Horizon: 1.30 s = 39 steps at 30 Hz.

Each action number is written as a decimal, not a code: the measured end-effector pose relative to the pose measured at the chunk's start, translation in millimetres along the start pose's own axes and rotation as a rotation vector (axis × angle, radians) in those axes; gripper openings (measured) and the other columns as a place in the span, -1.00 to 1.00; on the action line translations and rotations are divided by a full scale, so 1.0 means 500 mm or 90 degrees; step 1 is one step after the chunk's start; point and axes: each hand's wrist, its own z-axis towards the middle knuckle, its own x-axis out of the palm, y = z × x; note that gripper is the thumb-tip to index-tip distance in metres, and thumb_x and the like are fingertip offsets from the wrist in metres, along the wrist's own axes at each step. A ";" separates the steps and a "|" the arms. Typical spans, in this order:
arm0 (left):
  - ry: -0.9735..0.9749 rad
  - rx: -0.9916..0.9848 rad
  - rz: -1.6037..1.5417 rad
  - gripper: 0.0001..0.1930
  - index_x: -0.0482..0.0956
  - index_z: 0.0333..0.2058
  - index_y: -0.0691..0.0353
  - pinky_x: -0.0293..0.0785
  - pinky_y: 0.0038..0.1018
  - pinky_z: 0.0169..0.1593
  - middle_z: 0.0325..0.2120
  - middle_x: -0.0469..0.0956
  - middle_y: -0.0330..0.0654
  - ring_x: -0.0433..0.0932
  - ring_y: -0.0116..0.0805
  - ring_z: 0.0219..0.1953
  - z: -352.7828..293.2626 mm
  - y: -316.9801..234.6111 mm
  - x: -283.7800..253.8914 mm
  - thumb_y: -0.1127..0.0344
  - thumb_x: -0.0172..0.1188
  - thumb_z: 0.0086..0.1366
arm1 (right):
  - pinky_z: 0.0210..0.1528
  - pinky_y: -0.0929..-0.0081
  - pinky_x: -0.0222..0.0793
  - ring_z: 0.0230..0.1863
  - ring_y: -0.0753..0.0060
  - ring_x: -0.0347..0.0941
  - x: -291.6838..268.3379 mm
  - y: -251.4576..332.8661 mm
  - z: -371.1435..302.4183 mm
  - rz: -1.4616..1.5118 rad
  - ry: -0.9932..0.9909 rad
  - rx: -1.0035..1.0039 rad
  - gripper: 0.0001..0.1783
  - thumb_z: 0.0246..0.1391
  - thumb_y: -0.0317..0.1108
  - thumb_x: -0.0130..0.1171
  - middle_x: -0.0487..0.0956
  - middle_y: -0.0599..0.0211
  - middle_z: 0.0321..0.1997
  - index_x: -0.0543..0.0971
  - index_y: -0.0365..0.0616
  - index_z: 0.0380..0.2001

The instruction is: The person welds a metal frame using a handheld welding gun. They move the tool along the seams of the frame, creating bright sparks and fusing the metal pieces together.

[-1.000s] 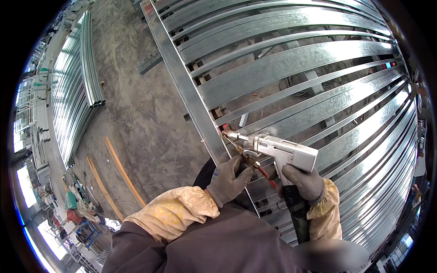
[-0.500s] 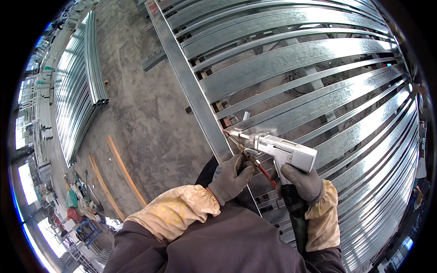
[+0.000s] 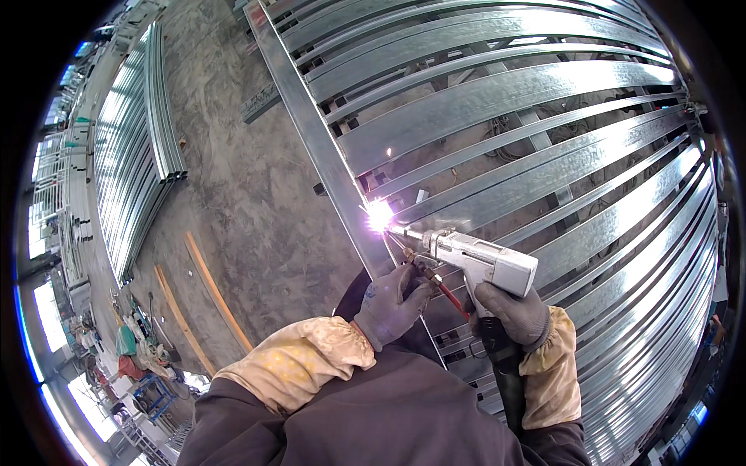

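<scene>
My gloved right hand [image 3: 513, 311] is wrapped round the grip of a silver handheld welding gun [image 3: 489, 260], black below the hand. At the gun's nozzle a bright white-violet arc with sparks [image 3: 380, 215] burns where a crossbar meets the long steel side rail [image 3: 311, 136]. A thin wire guide with a brass fitting and red hose [image 3: 451, 293] runs beneath the gun. My gloved left hand [image 3: 392, 303] lies over the rail just beside that fitting, its fingers curled. Whatever those fingers hold, if anything, is hidden. The glare covers the joint itself.
Many parallel galvanized bars [image 3: 497, 101] span the frame on the right, with gaps between them. A stack of metal tubes [image 3: 128, 155] lies on the concrete floor [image 3: 233, 179] at left. Two wooden strips [image 3: 214, 287] lie nearer me. Cables show beneath the bars.
A bright arc with sparks has appeared at the nozzle, where there was no light before. The gun has shifted very slightly left. My left hand stays in place.
</scene>
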 end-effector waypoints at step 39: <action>0.033 -0.006 0.051 -0.71 0.55 -0.03 0.36 0.51 -0.41 -0.25 -0.41 0.63 -0.14 0.60 -0.41 -0.38 -0.010 -0.003 -0.001 0.32 0.20 0.34 | -0.44 0.54 0.51 -0.48 0.54 0.56 -0.009 -0.017 -0.007 -0.013 0.008 -0.044 -0.65 0.23 -0.40 0.16 0.63 0.28 -0.41 0.48 -0.36 0.03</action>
